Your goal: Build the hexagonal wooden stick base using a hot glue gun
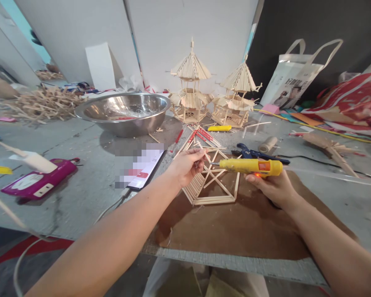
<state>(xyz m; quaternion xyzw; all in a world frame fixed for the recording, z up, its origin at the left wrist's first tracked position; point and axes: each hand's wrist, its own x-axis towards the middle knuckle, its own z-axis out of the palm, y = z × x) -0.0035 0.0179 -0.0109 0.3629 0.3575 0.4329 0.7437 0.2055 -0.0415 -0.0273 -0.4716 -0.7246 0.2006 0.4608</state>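
Note:
My left hand [187, 166] pinches a thin wooden stick [207, 157] between thumb and fingers. Wrapped round a yellow hot glue gun [245, 166] is my right hand [276, 187]; the gun's small light glows orange. Its metal nozzle points left, close to the left fingertips and the stick; whether it touches the stick I cannot tell. Below both hands a many-sided frame of wooden sticks [214, 200] lies on a brown board [235, 231]. Crossing sticks span the frame, and one section on its left is filled with sticks side by side. My left hand hides part of it.
Behind stand two stick pagodas [191, 72] [239, 82] and a steel bowl [126, 128]. A phone [148, 165] lies left of the frame, a purple power strip [40, 181] farther left. Dark blue pliers-like tool [250, 152], yellow comb-like piece [219, 128] and loose sticks [43, 103] lie around.

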